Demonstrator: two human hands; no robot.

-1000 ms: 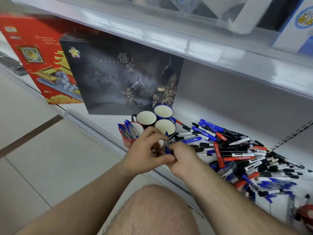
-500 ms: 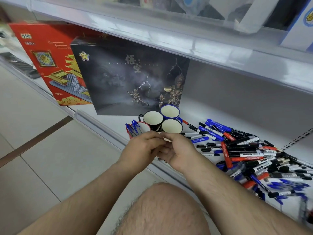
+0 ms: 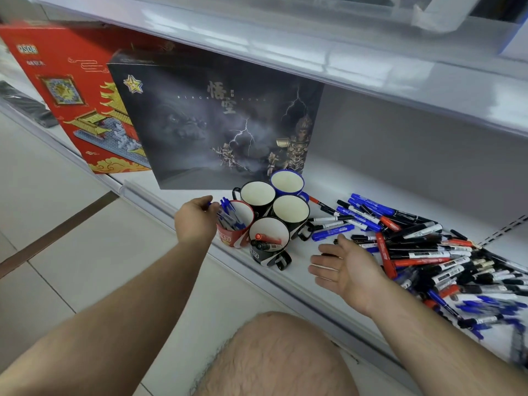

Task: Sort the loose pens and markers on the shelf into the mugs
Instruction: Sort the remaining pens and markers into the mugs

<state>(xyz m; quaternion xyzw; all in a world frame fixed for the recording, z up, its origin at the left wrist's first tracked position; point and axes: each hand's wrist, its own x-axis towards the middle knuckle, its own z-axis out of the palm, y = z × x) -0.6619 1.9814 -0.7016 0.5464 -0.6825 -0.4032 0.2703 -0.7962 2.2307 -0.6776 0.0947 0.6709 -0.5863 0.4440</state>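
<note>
Several mugs stand together on the white shelf (image 3: 285, 284). A red mug (image 3: 228, 238) at the front left holds several blue pens. My left hand (image 3: 195, 221) is at its left rim, fingers curled round a blue pen (image 3: 211, 203). A black mug (image 3: 267, 257) at the front holds a red marker and a black marker. Behind them, a black mug (image 3: 297, 228), another black mug (image 3: 251, 208) and a blue mug (image 3: 287, 192) look empty. My right hand (image 3: 347, 267) hovers open beside the pile of loose pens and markers (image 3: 428, 252), holding nothing.
A dark game box (image 3: 217, 124) and a red box (image 3: 71, 90) stand upright behind and left of the mugs. The upper shelf (image 3: 343, 61) overhangs the area. Below the shelf edge are the tiled floor (image 3: 57, 252) and my bare knee (image 3: 271, 355).
My hands were joined in front of the mugs around a blue pen. They have parted: the left carried the pen to the red mug, and the right swung right towards the pile and opened.
</note>
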